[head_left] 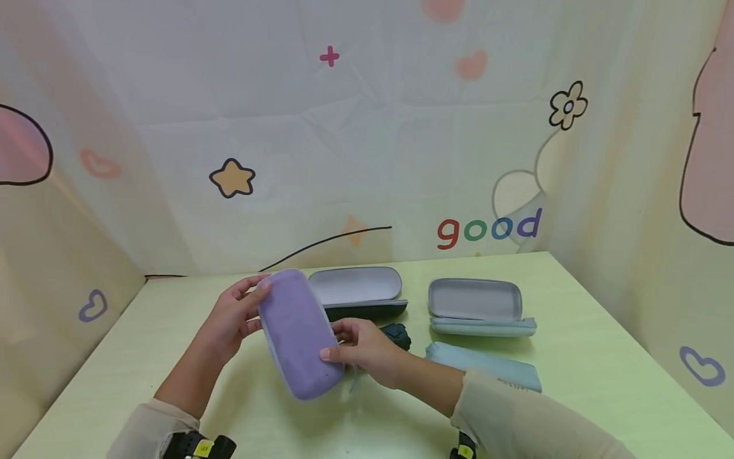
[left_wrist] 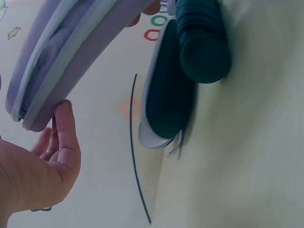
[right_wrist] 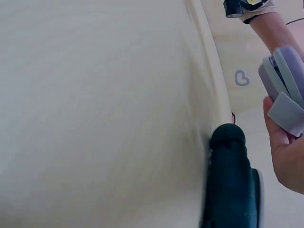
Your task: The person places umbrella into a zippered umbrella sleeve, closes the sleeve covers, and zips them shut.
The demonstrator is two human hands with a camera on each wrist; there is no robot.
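Observation:
A purple zip case is held up, tilted, above the table. My left hand grips its upper left edge, and my right hand pinches its lower right edge with the thumb on the broad face. In the left wrist view, purple fabric shows between the pale zip edges of the case. A pale tab sits at the case's end beside my right hand in the right wrist view. Behind my right hand lies a dark green rolled bundle, like a folded umbrella, partly hidden in the head view.
An open dark green case with a pale inside stands behind the purple one. To its right are an open pale green case and a light blue rolled bundle. A printed cloth hangs behind the table.

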